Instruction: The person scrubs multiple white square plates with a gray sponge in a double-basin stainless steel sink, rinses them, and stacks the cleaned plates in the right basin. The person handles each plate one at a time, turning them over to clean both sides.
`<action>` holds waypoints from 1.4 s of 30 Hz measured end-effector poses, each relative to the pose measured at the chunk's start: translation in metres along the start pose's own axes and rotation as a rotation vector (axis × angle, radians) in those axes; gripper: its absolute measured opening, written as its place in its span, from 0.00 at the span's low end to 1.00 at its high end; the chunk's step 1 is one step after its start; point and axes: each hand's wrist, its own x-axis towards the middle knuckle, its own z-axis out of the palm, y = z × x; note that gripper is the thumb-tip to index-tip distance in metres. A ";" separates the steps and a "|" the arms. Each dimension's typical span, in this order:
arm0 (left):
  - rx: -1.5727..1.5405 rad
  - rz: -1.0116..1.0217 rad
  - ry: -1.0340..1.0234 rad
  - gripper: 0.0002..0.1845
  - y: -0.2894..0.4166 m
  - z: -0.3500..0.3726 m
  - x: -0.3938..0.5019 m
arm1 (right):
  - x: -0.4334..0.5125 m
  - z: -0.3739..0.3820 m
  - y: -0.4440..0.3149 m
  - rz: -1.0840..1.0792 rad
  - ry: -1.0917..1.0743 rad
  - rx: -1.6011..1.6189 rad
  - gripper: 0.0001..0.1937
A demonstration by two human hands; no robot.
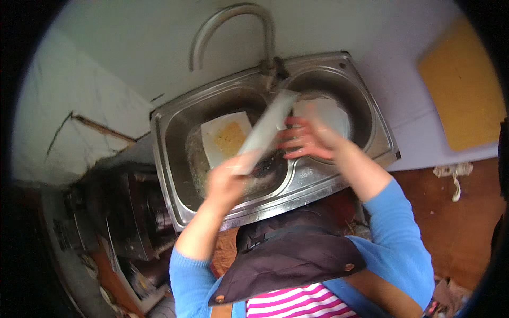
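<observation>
My left hand grips one end of a flat white plate, held tilted almost edge-on above the divider of a double steel sink. The plate is blurred. My right hand is beside its other side with the fingers spread; no object shows in it, and blur hides whether the fingertips touch the plate. In the left basin lies a white square plate with a yellow patch that looks like food residue, in some shallow water. White plates lie in the right basin, partly behind my right hand.
A gooseneck faucet rises behind the sink, its spout over the left basin. A yellow-brown board lies on the pale counter to the right. Below is a brown cabinet front with a white handle. Dark clutter stands at left.
</observation>
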 end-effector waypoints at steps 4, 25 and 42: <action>0.250 0.766 -0.074 0.23 0.019 0.072 0.057 | -0.063 -0.020 -0.042 -0.208 0.352 -0.032 0.28; 0.056 -0.917 0.152 0.14 -0.248 0.018 0.008 | -0.018 -0.240 0.022 -0.070 1.017 -0.245 0.19; -0.533 -0.831 0.325 0.12 -0.193 -0.025 0.012 | 0.134 0.028 0.152 0.506 -0.195 -2.124 0.25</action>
